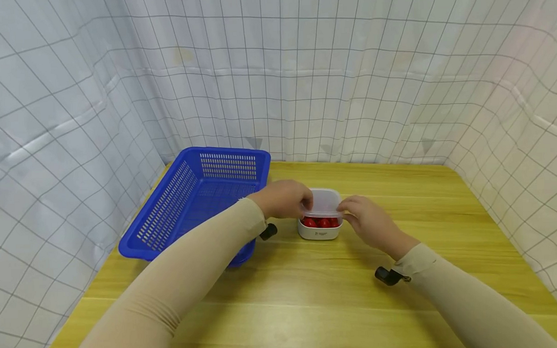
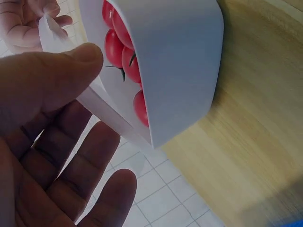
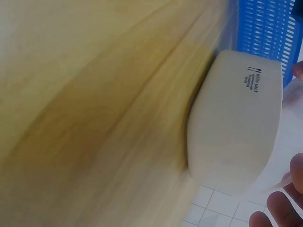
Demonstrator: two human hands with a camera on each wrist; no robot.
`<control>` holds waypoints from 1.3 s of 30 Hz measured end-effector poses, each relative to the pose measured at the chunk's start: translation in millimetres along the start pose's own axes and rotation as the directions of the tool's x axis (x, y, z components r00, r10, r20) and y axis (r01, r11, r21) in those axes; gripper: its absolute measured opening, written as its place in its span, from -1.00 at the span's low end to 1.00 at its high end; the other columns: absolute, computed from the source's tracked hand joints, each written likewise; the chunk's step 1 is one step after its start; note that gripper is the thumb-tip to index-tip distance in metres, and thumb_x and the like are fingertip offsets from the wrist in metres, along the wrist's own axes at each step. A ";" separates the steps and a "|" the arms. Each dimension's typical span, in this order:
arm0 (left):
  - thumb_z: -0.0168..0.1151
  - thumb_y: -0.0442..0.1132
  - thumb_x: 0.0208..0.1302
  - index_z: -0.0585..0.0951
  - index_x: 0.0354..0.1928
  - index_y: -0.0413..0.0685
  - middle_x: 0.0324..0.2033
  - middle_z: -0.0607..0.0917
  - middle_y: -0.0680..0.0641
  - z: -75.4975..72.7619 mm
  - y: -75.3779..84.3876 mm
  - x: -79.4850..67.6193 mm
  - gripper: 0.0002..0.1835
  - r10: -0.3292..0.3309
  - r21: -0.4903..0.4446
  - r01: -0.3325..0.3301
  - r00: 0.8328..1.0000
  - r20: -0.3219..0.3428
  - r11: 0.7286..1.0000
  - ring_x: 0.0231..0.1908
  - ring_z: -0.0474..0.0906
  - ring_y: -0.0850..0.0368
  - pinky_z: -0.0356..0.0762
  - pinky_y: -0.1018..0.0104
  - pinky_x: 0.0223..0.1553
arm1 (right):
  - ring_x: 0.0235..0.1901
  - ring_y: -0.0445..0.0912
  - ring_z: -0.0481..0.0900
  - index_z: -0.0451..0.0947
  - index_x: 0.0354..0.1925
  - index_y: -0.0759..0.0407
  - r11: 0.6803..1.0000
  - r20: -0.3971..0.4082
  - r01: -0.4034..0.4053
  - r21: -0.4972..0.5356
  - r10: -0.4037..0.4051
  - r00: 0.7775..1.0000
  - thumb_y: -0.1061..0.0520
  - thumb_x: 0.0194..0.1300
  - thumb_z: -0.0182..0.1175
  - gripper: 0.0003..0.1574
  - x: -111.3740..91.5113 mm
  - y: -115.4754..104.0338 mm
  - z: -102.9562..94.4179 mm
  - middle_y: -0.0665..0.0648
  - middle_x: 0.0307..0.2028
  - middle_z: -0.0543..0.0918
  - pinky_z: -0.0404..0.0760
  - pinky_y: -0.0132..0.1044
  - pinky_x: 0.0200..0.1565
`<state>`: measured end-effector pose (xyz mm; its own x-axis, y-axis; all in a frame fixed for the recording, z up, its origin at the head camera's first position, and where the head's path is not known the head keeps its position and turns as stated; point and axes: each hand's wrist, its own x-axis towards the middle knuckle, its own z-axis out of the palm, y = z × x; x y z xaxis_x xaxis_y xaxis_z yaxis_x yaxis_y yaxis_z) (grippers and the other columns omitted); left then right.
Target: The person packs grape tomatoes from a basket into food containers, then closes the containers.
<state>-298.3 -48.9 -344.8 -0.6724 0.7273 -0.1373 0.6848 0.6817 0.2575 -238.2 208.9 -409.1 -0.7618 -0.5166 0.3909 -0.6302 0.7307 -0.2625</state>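
A small white food container (image 1: 319, 232) stands on the table, filled with red cherry tomatoes (image 2: 113, 49), some with green stems. Its translucent lid (image 1: 324, 200) is tilted over the opening, with the front side raised so the tomatoes show. At the lid's left edge, my left hand (image 1: 286, 199) pinches it between thumb and fingers. On the opposite side, the fingertips of my right hand (image 1: 370, 222) pinch the lid's right edge. Dark print marks the container's side in the right wrist view.
A large blue plastic basket (image 1: 169, 216) with slotted walls sits to the left of the container, under my left forearm. White gridded curtains (image 1: 275, 82) surround the wooden table (image 1: 306, 306) at the back and sides.
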 end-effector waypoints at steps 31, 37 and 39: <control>0.47 0.08 0.32 0.53 0.43 -0.08 0.34 0.63 -0.09 -0.4 -1.0 3.3 -0.27 -0.100 -0.021 0.101 0.993 0.058 0.995 0.34 0.56 -0.01 0.48 0.07 0.43 | 0.16 0.19 0.66 0.67 0.14 0.29 0.996 0.085 -0.065 0.060 0.060 0.995 0.13 0.45 0.35 -0.63 6.7 11.1 -3.1 0.26 0.10 0.73 0.62 0.15 0.23; 0.48 0.21 0.27 0.27 0.61 -0.17 0.51 0.44 -0.19 -3.1 -7.4 9.4 0.04 -0.184 -0.039 0.191 0.973 0.139 0.981 0.51 0.37 -0.11 0.31 -0.01 0.55 | 0.45 0.32 0.42 0.39 0.49 0.31 0.973 0.227 -0.217 0.075 0.195 0.954 -0.08 0.53 0.27 -0.22 29.5 19.9 -6.2 0.37 0.43 0.48 0.42 0.27 0.43; 0.47 0.23 0.26 0.20 0.64 -0.17 0.54 0.40 -0.19 -3.1 -8.5 10.9 0.09 -0.201 -0.048 0.212 0.965 0.169 0.976 0.53 0.33 -0.10 0.26 -0.01 0.57 | 0.50 0.35 0.32 0.28 0.56 0.30 0.968 0.276 -0.244 0.057 0.219 0.936 -0.14 0.53 0.25 -0.12 33.6 20.7 -4.9 0.38 0.50 0.39 0.35 0.30 0.47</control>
<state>-312.3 -47.1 -345.5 -0.7390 0.5782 -0.3458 0.5127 0.8156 0.2682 -276.1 208.8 -397.0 -0.8925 -0.4463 0.0650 -0.4330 0.8078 -0.4000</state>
